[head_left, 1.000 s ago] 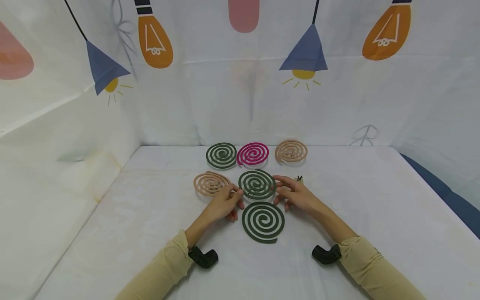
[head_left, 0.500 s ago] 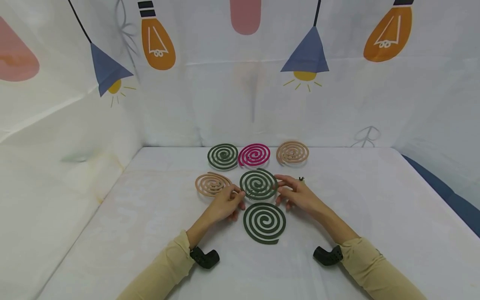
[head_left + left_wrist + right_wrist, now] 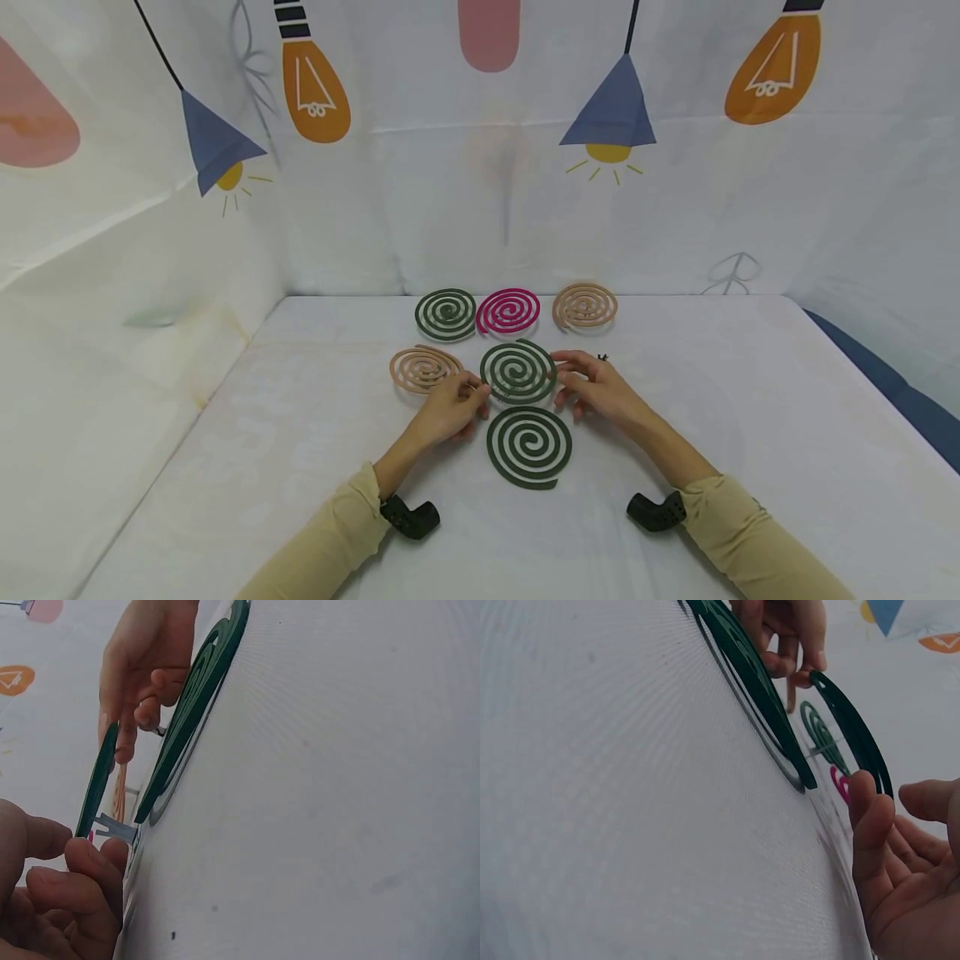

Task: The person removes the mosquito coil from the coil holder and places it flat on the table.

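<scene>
In the middle of the table a dark green mosquito coil (image 3: 518, 372) is raised above the surface. A small metal stand (image 3: 116, 827) shows beneath it in the left wrist view. My left hand (image 3: 451, 407) pinches the coil's left edge between thumb and fingertip. At the opposite edge my right hand (image 3: 597, 392) holds the rim lightly, thumb above and fingers below. A second green coil (image 3: 528, 447) lies just in front of the raised one. Beside my left fingers is a tan coil (image 3: 420, 369), partly covered by that hand.
Behind stand a green coil (image 3: 446, 314), a pink coil (image 3: 508, 311) and a tan coil (image 3: 585, 305), in a row near the table's back edge. A small dark prong-like piece (image 3: 602, 357) shows behind my right hand. White cloth walls (image 3: 450, 208) close off the back and left.
The head view shifts slightly. Both hands stay at the raised green coil's edges, and the coil's far rim dips a little.
</scene>
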A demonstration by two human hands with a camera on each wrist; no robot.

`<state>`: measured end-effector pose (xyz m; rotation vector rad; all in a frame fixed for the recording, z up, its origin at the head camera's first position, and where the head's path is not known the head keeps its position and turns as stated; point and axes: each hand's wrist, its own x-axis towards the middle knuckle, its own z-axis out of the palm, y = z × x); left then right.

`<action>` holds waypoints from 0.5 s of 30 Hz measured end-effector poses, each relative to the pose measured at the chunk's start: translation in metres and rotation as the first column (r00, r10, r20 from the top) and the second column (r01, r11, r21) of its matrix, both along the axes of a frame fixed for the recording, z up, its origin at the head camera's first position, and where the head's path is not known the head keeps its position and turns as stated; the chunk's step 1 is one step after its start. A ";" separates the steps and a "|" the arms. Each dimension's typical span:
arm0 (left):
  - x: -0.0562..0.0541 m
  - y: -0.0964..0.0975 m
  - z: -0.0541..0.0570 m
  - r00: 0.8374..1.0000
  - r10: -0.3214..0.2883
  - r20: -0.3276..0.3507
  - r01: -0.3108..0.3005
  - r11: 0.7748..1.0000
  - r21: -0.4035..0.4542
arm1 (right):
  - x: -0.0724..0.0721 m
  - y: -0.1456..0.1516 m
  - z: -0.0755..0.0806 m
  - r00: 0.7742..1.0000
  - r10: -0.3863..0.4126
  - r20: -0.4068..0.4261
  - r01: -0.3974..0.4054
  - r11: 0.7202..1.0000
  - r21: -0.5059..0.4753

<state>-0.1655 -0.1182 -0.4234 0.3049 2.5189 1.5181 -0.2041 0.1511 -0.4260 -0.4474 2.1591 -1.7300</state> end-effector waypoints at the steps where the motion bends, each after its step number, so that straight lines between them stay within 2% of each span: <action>1: 0.000 0.000 0.000 1.000 0.004 0.003 -0.004 1.000 -0.003 | 0.000 0.000 0.000 1.000 -0.012 0.009 0.012 1.000 0.002; 15: 0.000 0.000 0.001 1.000 0.021 -0.016 -0.022 1.000 -0.021 | 0.002 -0.002 0.003 0.998 -0.063 0.024 0.063 0.998 0.015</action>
